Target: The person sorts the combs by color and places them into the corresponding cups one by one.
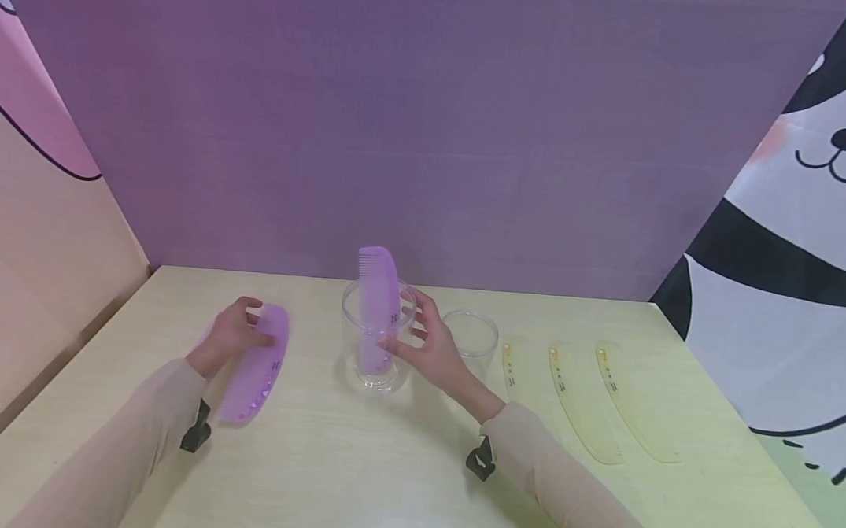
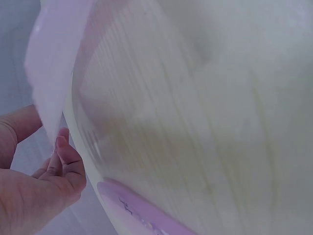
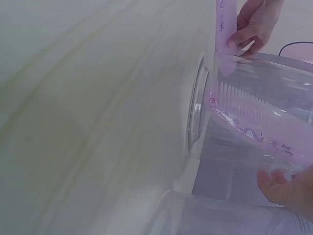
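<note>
My left hand (image 1: 231, 336) pinches a purple comb (image 1: 256, 379) at the table's left; its fingers cover part of the upper edge. Beyond that hand, another purple comb (image 2: 142, 210) lies on the table, mostly hidden in the head view. A tall clear cup (image 1: 349, 339) stands near the middle back with a purple comb (image 1: 377, 289) upright inside, its top end above the rim. My right hand (image 1: 429, 347) holds this cup from the right, thumb across the front and fingers round the far side.
A second clear cup (image 1: 471, 341) stands just behind my right wrist, partly hidden by it. Three pale yellow see-through combs (image 1: 578, 405) lie in a row on the right of the table. A purple wall (image 1: 428, 138) rises at the back edge.
</note>
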A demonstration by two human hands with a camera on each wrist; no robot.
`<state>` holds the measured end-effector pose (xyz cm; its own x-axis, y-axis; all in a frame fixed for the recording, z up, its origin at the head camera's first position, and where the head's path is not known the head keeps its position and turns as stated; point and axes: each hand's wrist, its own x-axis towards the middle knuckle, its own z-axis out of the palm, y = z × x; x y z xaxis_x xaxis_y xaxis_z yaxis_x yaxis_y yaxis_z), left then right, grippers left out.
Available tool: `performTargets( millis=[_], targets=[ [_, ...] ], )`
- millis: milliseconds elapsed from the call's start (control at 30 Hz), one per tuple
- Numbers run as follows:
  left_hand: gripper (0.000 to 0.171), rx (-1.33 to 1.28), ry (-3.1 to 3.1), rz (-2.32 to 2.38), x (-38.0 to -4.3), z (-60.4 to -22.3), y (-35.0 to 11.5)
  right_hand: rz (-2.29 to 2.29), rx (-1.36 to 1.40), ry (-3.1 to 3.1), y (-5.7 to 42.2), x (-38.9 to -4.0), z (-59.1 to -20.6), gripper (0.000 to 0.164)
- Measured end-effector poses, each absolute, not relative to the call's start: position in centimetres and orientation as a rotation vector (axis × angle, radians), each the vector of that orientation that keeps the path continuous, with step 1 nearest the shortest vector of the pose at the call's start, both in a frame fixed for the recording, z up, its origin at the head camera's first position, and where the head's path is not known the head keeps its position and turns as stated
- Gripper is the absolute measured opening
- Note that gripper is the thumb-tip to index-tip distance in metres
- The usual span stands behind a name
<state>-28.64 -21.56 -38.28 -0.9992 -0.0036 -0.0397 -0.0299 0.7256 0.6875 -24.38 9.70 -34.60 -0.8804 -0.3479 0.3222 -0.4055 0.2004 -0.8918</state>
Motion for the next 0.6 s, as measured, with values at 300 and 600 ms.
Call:
performTargets(
  millis=[300,600],
  targets=[
    [0.071,-0.070,2.858,1.199,-28.73,-38.33,-21.71,1.797,0.747,-2.403,9.65,-24.35,-34.55,0.077],
    [0.067,-0.053,2.875,1.244,-28.72,-38.11,-21.78,1.798,0.742,-2.405,9.65,-24.31,-34.50,0.077]
  ],
)
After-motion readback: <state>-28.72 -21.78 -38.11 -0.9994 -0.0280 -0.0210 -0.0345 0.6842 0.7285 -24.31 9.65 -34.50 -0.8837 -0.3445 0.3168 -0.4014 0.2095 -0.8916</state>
